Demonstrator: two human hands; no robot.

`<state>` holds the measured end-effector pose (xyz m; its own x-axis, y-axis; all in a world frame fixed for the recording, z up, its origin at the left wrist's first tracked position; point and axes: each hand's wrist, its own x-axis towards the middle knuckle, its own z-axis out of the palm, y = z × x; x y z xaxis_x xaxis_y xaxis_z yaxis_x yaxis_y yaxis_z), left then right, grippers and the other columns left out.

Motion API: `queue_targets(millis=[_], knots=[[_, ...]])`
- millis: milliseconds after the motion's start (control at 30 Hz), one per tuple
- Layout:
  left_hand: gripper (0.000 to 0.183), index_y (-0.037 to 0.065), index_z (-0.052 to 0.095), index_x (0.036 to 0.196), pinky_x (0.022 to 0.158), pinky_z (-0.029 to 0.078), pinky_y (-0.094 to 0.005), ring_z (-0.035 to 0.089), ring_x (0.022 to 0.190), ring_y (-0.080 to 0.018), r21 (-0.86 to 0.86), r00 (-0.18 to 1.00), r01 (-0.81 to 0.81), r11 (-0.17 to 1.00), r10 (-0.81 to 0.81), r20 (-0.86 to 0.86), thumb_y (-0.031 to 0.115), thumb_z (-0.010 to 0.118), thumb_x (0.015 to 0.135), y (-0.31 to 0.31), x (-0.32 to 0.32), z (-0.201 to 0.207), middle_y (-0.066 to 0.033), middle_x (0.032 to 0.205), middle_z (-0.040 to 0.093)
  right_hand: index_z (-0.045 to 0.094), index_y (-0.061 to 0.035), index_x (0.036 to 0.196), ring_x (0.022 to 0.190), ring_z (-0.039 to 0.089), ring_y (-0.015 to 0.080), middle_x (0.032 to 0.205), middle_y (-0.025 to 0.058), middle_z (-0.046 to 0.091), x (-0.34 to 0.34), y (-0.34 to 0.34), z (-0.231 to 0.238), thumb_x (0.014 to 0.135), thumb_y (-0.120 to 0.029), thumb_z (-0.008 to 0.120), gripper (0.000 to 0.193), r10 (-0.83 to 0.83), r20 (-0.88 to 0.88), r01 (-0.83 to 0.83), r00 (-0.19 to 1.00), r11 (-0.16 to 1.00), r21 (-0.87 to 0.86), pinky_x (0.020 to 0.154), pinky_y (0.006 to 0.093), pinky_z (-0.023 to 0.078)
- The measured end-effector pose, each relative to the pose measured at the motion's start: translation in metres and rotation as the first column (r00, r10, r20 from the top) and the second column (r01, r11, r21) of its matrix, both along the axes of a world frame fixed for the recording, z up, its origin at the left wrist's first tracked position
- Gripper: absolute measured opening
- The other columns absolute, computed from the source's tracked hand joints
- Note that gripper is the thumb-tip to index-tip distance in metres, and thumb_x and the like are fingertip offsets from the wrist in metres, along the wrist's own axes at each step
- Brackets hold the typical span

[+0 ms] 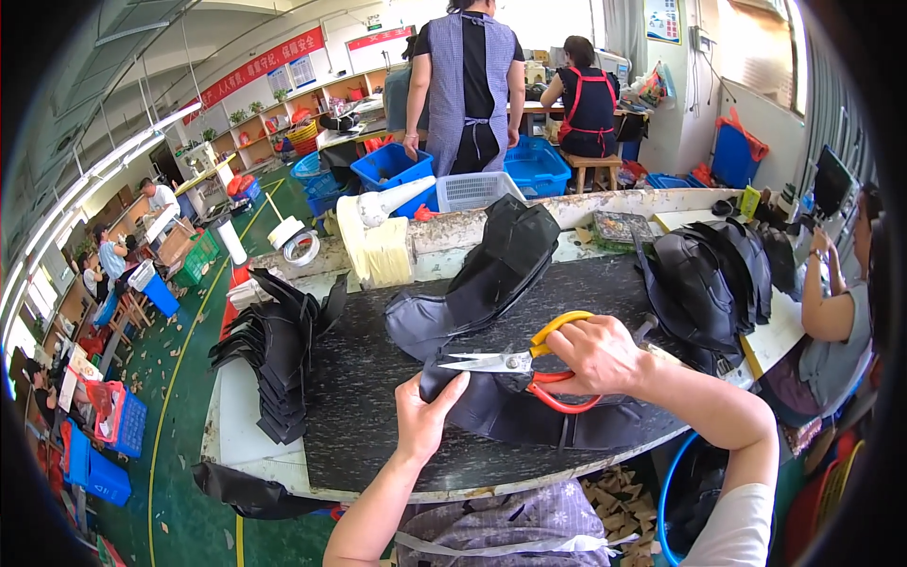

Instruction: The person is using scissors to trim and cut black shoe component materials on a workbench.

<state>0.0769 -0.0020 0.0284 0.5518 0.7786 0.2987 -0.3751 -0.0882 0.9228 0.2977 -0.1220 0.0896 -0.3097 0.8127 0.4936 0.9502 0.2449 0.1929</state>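
Note:
My right hand (600,354) is closed round the handles of a pair of scissors (515,362), one handle yellow and the other red. Their metal blades point left, parted a little, at the edge of a black leather-like piece (515,416). My left hand (425,416) pinches that piece at its left end, thumb on top close beneath the blades. The rest of the piece lies curved along the table's near side. Just beyond it rests a stack of similar black pieces (472,279).
Black pieces are piled on the table (364,397) at left (274,354) and right (704,279). A roll of pale yellow strip (380,253) stands at the far edge. A blue-rimmed bin (666,501) is below right. A co-worker (831,312) sits close at right; others are beyond.

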Motion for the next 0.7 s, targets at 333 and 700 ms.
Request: queue_targets(millis=[333,700], knots=[[0.014,0.001,0.069,0.091,0.069,0.046,-0.0216,0.057,0.074,-0.0046,0.087,0.986,-0.072,0.994,0.084,-0.142,0.013,0.071,0.084,0.009,-0.006,-0.006,0.0013,0.083,0.067,0.054,-0.0072,0.082,0.056,0.061,0.0295,0.066,0.0101,0.059,0.0,0.006,-0.003,0.077,-0.047,0.069,0.042,-0.004,-0.233,0.01,0.972,1.0,0.027,0.049,0.0384,0.048],[0.053,0.002,0.05,0.127,0.096,0.041,-0.0377,0.051,0.113,-0.0262,0.913,0.548,-0.401,0.073,0.818,0.175,-0.004,0.068,0.078,0.025,-0.006,0.016,-0.0115,0.126,0.046,0.053,-0.003,0.093,0.07,0.062,0.0379,0.071,0.0174,0.062,0.01,-0.095,-0.096,0.071,-0.037,0.078,0.048,-0.572,-0.699,0.32,0.43,0.82,-0.474,0.063,0.0441,0.047]])
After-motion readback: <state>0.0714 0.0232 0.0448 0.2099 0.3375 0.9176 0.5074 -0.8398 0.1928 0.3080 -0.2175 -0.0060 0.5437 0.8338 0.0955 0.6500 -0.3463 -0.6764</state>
